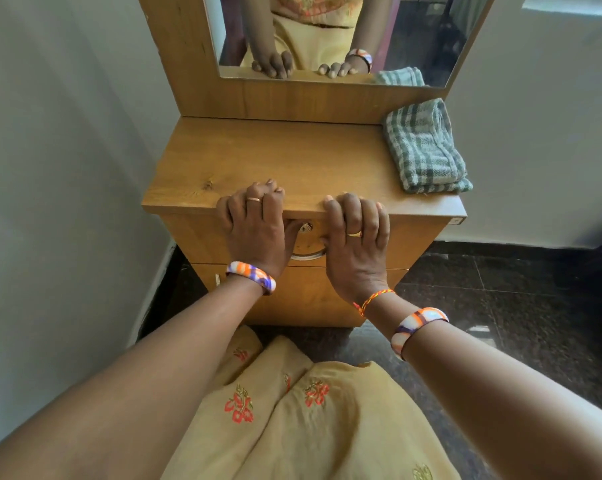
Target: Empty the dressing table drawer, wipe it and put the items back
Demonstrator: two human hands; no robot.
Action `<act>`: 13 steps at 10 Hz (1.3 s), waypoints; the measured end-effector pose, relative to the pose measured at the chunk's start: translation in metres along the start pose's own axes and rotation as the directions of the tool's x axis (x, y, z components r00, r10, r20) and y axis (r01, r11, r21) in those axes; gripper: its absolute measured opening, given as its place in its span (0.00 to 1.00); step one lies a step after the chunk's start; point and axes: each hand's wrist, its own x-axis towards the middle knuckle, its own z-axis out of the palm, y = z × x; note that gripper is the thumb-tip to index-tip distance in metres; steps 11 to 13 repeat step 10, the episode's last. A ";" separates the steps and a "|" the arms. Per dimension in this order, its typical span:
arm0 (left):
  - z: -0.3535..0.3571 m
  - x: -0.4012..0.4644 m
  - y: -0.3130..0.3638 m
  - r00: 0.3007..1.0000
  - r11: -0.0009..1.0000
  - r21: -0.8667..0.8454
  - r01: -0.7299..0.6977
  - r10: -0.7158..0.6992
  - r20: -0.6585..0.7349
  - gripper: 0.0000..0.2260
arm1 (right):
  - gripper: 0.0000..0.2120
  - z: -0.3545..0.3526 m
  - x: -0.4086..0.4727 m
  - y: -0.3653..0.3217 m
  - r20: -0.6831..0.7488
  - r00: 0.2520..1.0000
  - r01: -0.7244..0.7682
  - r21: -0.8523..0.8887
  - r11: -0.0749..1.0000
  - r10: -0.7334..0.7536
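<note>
Dressing table point(258, 157), wooden, with both hands at its front edge.
Left hand point(254, 223) and right hand point(356, 237): fingers curled over the table's front edge, above the closed drawer point(195, 237) and its metal handle point(308, 254). Folded green checked cloth point(426, 147): on the table's right rear corner, below the mirror point(413, 36).

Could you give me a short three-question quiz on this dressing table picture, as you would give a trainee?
1. True or false: the drawer is already pulled out.
2. Where does the checked cloth lie? A) on the floor B) on the tabletop's right rear corner C) in the left hand
3. What do the left hand and right hand rest on?

Key:
1. False; its front sits flush, handle untouched.
2. B
3. The tabletop's front edge, fingers curled over it.
</note>
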 end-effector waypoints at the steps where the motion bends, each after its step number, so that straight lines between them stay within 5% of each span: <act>1: -0.006 0.001 0.003 0.999 0.999 -0.047 -0.002 0.003 0.038 0.22 | 0.32 0.000 0.001 -0.003 0.037 0.999 -0.024 0.016 1.000 0.023; 3: -0.037 0.013 0.005 0.924 0.996 -0.063 0.066 -0.038 0.380 0.27 | 0.25 -0.029 0.007 -0.002 0.218 0.976 -0.002 0.033 0.999 -0.005; 4: -0.058 0.031 0.000 0.808 0.999 -0.040 -0.002 0.025 0.588 0.31 | 0.26 -0.053 0.020 0.006 0.393 0.918 0.042 0.054 0.998 -0.060; 6: -0.100 0.094 0.005 0.285 0.998 -0.064 -0.023 0.068 0.956 0.29 | 0.29 -0.093 0.070 0.034 0.709 0.627 0.268 0.192 0.944 -0.322; 7: -0.112 0.134 0.019 0.080 0.968 -0.248 -0.033 0.250 0.965 0.40 | 0.21 -0.101 0.101 0.049 0.755 0.430 0.430 0.312 0.847 -0.496; 8: -0.130 0.176 0.046 0.072 0.875 -0.466 -0.127 0.477 0.876 0.50 | 0.16 -0.107 0.136 0.068 0.799 0.217 0.612 0.336 0.716 -0.560; 9: -0.138 0.215 0.078 0.227 0.785 -0.586 -0.202 0.619 0.751 0.51 | 0.20 -0.134 0.186 0.086 0.898 0.240 0.166 0.337 0.927 -0.369; 10: -0.142 0.259 0.098 0.310 0.799 -0.514 -0.313 0.598 0.740 0.46 | 0.26 -0.148 0.218 0.106 0.927 0.172 0.111 0.318 0.942 -0.333; 13: -0.142 0.259 0.098 0.310 0.799 -0.514 -0.313 0.598 0.740 0.46 | 0.26 -0.148 0.218 0.106 0.927 0.172 0.111 0.318 0.942 -0.333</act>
